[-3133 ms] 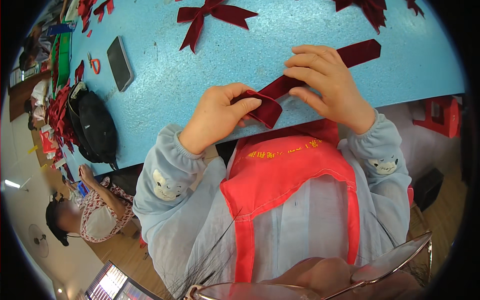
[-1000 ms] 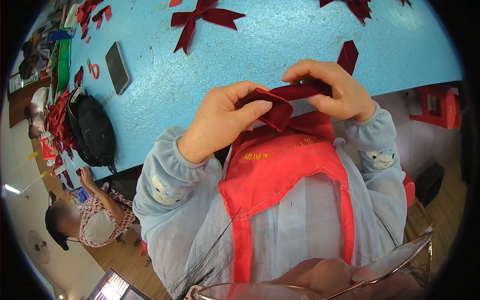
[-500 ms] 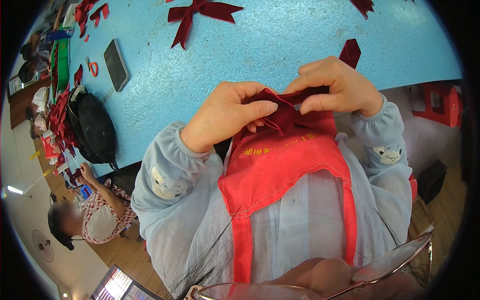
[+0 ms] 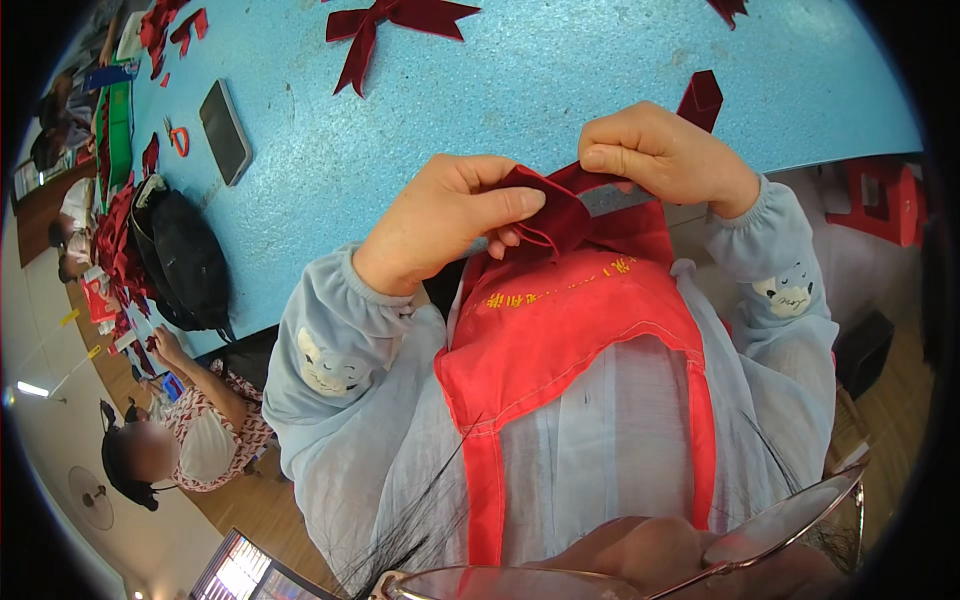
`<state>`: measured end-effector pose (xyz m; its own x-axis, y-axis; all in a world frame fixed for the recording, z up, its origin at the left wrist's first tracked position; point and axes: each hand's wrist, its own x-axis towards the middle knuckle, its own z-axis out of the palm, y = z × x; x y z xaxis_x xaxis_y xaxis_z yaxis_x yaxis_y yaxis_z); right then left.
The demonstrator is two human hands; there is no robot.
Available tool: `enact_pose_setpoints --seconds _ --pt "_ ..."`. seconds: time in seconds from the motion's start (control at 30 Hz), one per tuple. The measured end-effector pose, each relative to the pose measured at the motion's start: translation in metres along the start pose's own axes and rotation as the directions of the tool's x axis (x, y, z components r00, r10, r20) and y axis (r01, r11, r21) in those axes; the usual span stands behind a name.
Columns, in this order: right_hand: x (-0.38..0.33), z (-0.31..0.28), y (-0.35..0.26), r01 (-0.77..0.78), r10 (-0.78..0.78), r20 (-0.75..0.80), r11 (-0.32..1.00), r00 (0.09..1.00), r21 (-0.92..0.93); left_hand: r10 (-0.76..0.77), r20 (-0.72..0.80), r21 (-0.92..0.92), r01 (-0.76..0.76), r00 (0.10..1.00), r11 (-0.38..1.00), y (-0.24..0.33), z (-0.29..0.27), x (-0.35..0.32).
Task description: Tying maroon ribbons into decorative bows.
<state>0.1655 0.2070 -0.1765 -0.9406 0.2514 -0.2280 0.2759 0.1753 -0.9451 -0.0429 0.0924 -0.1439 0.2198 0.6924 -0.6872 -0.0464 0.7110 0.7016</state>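
Between my hands, above the table's near edge and my red apron, is a dark red velvet ribbon (image 4: 558, 222) folded into loops. My left hand (image 4: 440, 215) pinches the looped part between thumb and fingers. To the right, my right hand (image 4: 665, 158) is closed on the band of the same ribbon, thumb against the curled fingers. A flat ribbon tail with a pointed end (image 4: 701, 100) shows just beyond my right hand; whether it joins the held piece is hidden. A finished-looking dark red bow (image 4: 385, 30) lies farther up the blue table.
On the blue table (image 4: 330, 170) to the left lie a phone (image 4: 226, 132), orange-handled scissors (image 4: 178, 138) and a black bag (image 4: 180, 255). Dark red ribbon pieces (image 4: 120, 235) are heaped beyond the bag. Another person (image 4: 200, 420) sits at the left. A red stool (image 4: 875, 203) stands at the right.
My right hand has risen slightly, its fingers closing from a spread pinch into a tighter grip on the band. The loop in my left hand has turned and opened wider.
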Motion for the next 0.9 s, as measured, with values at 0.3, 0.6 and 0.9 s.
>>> enact_pose_setpoints --seconds 0.3,0.6,0.9 --pt "-0.002 0.000 0.010 0.340 -0.372 -0.104 0.909 0.922 -0.239 -0.080 0.132 -0.238 0.110 0.988 0.965 -0.005 -0.017 0.012" --pt "0.006 -0.002 0.006 0.267 -0.292 -0.176 0.951 0.940 -0.156 -0.090 0.181 -0.322 0.145 0.979 0.936 -0.010 -0.021 0.017" --pt "0.006 0.005 0.001 0.131 -0.168 -0.328 0.982 0.930 -0.134 -0.006 0.048 -0.206 0.016 0.999 0.978 0.000 -0.004 0.008"
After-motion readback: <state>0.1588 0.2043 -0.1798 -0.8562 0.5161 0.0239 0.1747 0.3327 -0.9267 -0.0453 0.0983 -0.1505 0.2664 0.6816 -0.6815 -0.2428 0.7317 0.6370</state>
